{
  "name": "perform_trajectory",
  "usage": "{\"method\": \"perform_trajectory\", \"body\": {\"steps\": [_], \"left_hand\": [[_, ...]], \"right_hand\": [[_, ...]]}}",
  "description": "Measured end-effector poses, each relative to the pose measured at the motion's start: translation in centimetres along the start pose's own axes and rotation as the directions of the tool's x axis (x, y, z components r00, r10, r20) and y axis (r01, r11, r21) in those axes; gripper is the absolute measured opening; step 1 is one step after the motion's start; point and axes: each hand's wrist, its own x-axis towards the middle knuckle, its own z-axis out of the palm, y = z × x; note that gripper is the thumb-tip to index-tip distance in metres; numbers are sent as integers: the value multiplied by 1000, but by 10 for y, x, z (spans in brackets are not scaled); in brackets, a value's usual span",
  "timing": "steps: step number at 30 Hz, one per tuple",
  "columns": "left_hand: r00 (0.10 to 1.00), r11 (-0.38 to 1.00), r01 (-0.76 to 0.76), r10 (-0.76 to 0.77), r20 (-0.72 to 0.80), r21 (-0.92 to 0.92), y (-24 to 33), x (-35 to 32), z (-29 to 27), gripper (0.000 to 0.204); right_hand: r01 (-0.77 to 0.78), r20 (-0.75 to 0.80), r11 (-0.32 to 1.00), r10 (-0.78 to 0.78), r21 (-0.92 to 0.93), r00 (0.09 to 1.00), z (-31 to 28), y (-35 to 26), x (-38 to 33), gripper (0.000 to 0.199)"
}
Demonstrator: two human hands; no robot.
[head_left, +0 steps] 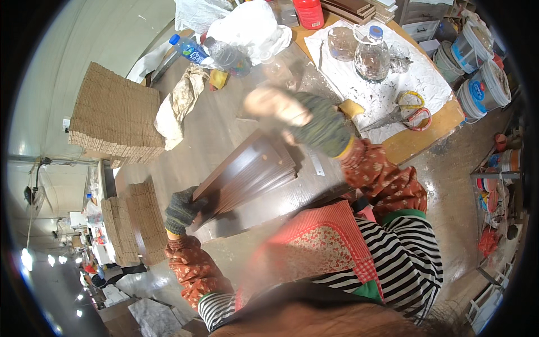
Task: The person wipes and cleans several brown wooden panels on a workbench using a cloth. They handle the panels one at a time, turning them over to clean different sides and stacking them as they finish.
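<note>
A fanned stack of glossy dark-brown boards (pixel 241 174) lies slantwise on the worktable in front of me. At its near left end my left hand (pixel 181 210), in a dark grey glove, is closed round the boards' edge. My right hand (pixel 311 121), in a green and black glove with bare fingertips, is raised beyond the far right end of the stack and apart from it. Motion smears its fingers, so I cannot make out how they are held. A small flat metal strip (pixel 318 164) lies on the table by the right wrist.
Stacks of cardboard (pixel 115 109) stand at the left, beside a crumpled cloth (pixel 178 106). Bottles (pixel 189 49) and white plastic bags (pixel 247 28) crowd the back. On a white sheet (pixel 393 115) at the right are a glass jug (pixel 371 59) and scissors (pixel 401 115). Buckets (pixel 485 90) stand beyond.
</note>
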Motion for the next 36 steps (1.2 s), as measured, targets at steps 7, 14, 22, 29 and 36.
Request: {"method": "perform_trajectory", "body": {"steps": [7,14,22,29,36], "left_hand": [[999,996,-13,17,-50,86,0,4,2,34],[996,996,79,-78,-35,38,0,5,4,32],[988,988,152,-153,29,34,13,2,2,31],[986,998,7,4,-167,64,53,-28,26,60],[969,999,-19,10,-248,-32,83,-44,50,64]], "right_hand": [[-173,355,894,333,-414,873,78,0,37,60],[-262,219,940,215,217,952,55,14,27,50],[-137,-169,984,155,116,973,38,-3,35,63],[-24,-247,996,1,-91,969,21,24,28,67],[137,299,870,12,-474,954,107,-40,38,58]]}}
